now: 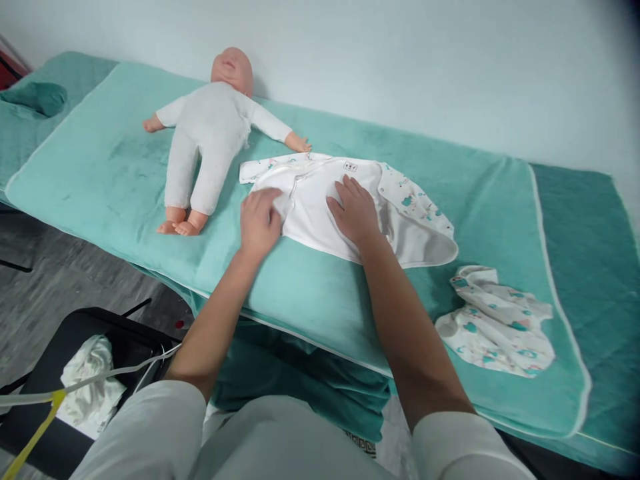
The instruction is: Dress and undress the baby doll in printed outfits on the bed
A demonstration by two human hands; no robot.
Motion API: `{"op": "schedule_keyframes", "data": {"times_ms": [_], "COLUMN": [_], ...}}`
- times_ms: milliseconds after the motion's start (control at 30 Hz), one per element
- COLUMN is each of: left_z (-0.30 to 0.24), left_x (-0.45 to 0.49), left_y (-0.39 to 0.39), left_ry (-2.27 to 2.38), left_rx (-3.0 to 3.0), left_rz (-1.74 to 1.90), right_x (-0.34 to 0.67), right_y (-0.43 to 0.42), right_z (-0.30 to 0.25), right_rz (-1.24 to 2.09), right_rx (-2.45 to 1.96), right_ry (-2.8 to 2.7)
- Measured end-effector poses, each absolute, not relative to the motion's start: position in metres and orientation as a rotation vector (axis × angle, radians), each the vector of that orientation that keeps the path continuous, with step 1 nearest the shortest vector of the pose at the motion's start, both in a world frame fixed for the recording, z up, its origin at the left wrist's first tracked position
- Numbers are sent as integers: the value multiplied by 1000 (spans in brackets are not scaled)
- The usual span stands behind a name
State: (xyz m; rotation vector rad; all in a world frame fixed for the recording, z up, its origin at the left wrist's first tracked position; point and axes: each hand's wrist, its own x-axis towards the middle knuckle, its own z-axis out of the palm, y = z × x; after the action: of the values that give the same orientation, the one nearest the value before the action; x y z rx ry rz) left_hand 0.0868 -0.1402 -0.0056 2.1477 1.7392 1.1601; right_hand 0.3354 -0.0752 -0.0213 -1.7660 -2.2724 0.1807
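A white baby top [315, 207] lies spread on the teal mat in front of me, its lining turned up at the right. Its sleeves carry a teal and pink print, and a small label shows at the neck. My left hand [260, 223] rests over the top's left side, thumb apart from the slightly bent fingers. On the front panel, my right hand [356, 210] lies flat with fingers spread. Just left of the top, a baby doll [213, 133] in a white cloth body lies on its back, one hand touching near the printed sleeve.
Crumpled printed baby clothing [500, 323] sits at the mat's right end. The teal mat [90, 153] covers a long table against a white wall [425, 67]. At lower left, a black chair [80, 327] bears white cloth [90, 380], with a white cord [120, 370] crossing above it.
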Motion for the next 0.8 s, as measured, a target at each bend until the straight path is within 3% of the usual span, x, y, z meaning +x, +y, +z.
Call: {"op": "schedule_keyframes", "data": {"times_ms": [200,800], "left_z": [1,-10], "left_x": [101,99], "left_y": [-181,-181], "left_ry": [1277,1656], "left_rx": [2607,2540], "left_rz": [707,901], "right_x": [334,338], "right_y": [-75,-76], "right_z": [-19,-19], "right_rz": [205,255], "right_rx": [-1769,-1761], "right_ry": [-2261,-2339]}}
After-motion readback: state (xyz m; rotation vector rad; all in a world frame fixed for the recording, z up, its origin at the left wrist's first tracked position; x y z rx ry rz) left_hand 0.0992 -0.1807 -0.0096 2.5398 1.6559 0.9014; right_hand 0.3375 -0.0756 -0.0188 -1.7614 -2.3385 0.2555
